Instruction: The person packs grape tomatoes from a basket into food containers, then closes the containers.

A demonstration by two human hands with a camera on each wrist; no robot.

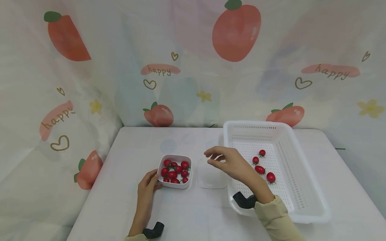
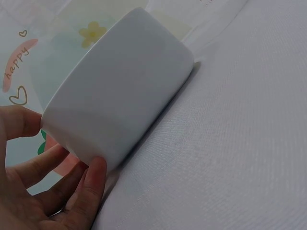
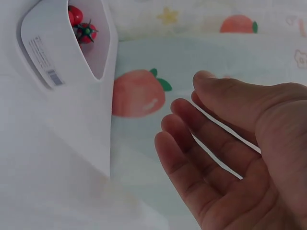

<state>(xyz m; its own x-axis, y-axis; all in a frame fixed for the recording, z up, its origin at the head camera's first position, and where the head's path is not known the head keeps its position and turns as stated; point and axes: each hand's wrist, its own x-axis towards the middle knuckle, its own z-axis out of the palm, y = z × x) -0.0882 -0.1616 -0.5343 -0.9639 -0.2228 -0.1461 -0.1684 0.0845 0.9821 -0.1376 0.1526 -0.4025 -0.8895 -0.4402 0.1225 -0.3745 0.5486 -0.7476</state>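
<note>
Just right of the right hand (image 1: 230,161), its fingers hanging loosely apart, tomatoes (image 1: 259,169) are lying in a basket (image 1: 250,133); farther away, the left hand (image 1: 147,184) is gripping a box (image 2: 120,86).

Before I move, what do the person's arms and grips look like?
Right sleeve: pale beige, loose, wrinkled. Left sleeve: the same colour, barely showing. A bent black piece sits by each sleeve, no cable visible. Left grip and right grip are ungloved.

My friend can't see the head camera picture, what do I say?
The left hand holds a small white box of cherry tomatoes on a white table. The empty right hand hovers near a white slotted basket with four more tomatoes.
</note>
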